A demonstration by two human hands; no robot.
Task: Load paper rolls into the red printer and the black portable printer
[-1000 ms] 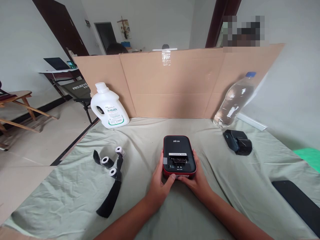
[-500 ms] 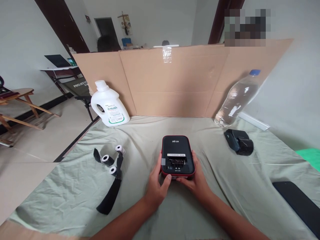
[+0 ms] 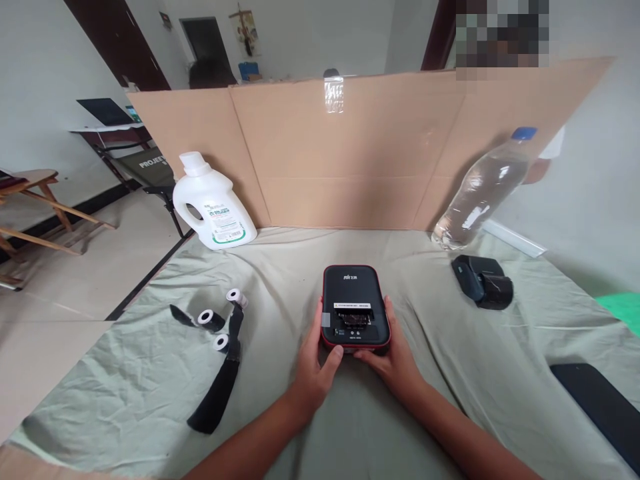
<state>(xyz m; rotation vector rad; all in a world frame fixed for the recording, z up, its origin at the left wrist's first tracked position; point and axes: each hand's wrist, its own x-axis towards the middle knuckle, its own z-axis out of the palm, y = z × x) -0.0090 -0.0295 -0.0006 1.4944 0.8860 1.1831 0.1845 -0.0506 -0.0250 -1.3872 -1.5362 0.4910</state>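
A black box-shaped device with a red rim lies on the pale green cloth, a slot and a white label on its top. My left hand grips its left side, thumb at the near edge. On the right side, my right hand holds it the same way, fingers along the edge. To the left are several small rolls, among them a dark roll and a white-ended roll, with a black strip trailing toward the front.
A cardboard panel stands behind the cloth. White jug at back left, clear bottle at back right. A smaller black device and a dark flat object lie right. Part of a person shows behind the bottle.
The view has shifted slightly. A piece of the black strip at the left has swung outward. Part of a person now shows behind the bottle. Both hands keep their hold on the device.
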